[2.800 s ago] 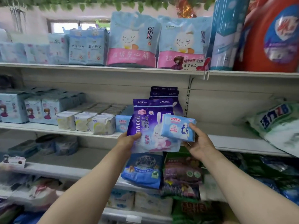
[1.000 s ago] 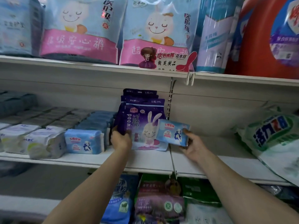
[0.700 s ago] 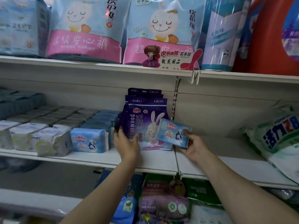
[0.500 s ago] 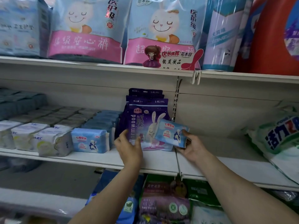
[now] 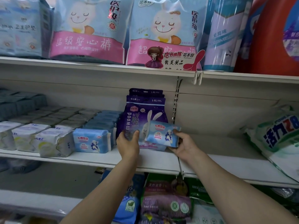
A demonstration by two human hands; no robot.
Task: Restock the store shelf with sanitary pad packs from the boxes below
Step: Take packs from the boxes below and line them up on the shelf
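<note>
A purple rabbit-print pad pack (image 5: pixel 142 117) stands upright on the middle shelf (image 5: pixel 97 159), in front of two more purple packs. My left hand (image 5: pixel 128 143) presses its lower left corner with thumb and fingers. My right hand (image 5: pixel 183 145) holds a small light-blue pad pack (image 5: pixel 162 135) in front of the purple pack's lower right. A matching light-blue pack (image 5: pixel 91 140) heads a row just left of the purple packs.
White pad packs (image 5: pixel 53 143) line the shelf further left. Large blue-and-pink rabbit bags (image 5: pixel 87 29) and a red detergent jug (image 5: pixel 273 38) fill the upper shelf. A detergent powder bag (image 5: pixel 278 136) lies at right. More bags (image 5: pixel 165 202) sit below.
The purple pack went from held in the air onto the shelf, standing upright. My left hand slid to its lower left corner. The right hand kept the blue pack throughout.
</note>
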